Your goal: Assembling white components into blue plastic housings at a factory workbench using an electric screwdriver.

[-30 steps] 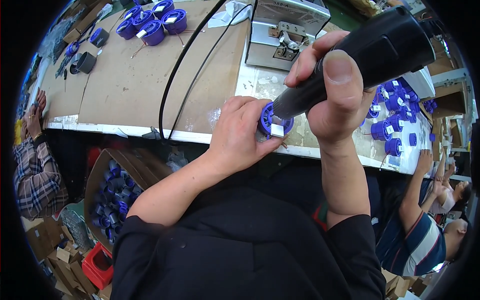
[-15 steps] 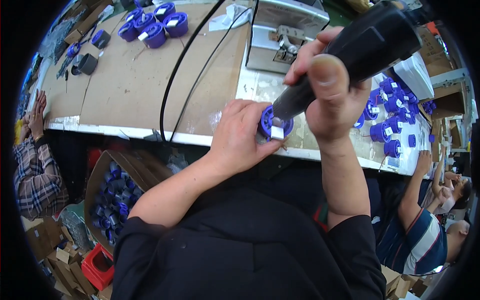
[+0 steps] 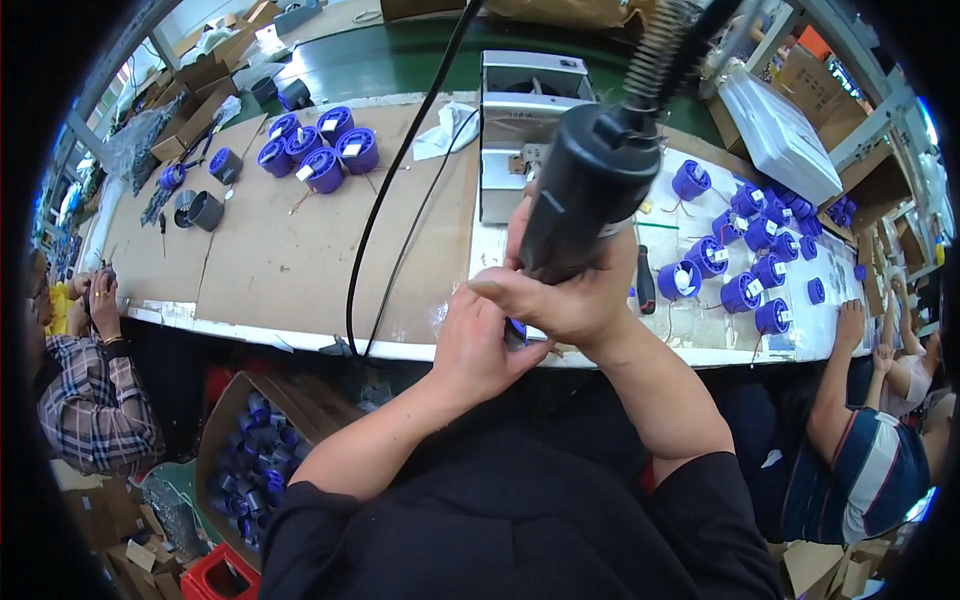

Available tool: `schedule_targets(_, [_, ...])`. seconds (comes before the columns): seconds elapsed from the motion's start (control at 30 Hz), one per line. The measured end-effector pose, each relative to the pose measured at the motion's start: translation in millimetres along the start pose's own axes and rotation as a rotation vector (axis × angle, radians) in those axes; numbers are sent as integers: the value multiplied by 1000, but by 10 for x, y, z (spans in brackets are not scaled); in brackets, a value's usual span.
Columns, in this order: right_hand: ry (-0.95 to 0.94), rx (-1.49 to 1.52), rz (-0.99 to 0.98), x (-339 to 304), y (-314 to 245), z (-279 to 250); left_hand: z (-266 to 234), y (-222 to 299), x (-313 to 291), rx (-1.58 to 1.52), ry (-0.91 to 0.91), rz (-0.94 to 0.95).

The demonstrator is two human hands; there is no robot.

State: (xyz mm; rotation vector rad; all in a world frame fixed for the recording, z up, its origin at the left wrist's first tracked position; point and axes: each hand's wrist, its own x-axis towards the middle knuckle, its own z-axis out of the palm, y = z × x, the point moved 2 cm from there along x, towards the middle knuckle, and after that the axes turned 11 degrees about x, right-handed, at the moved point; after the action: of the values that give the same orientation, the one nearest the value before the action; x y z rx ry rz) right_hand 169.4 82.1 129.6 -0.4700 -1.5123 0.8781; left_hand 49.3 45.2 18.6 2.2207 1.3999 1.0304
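At the counter's [image 3: 300, 260] near edge, the right hand [image 3: 575, 295] grips a black powered driver [image 3: 590, 190] while the left hand [image 3: 480, 345] closes around a small blue spool [image 3: 517, 328], mostly hidden. The driver's long axis tilts, tip down toward the person, cord end up and away. Holding the spool steady and the tool square looks key.

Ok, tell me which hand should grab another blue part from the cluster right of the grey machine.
Probably the left hand: it only cups the small blue part, while the right hand grips the black power screwdriver.
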Motion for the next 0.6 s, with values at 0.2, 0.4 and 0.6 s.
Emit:
schedule_targets(0.2, [114, 158, 55, -9, -7, 4, -86, 55, 34, 23, -62, -24])
schedule_targets(0.4, [89, 124, 18, -13, 4, -26, -73, 56, 39, 37, -5, 13])
schedule_targets(0.6, [94, 106, 20, 31, 3, 2, -38, 13, 41, 79, 33, 41])
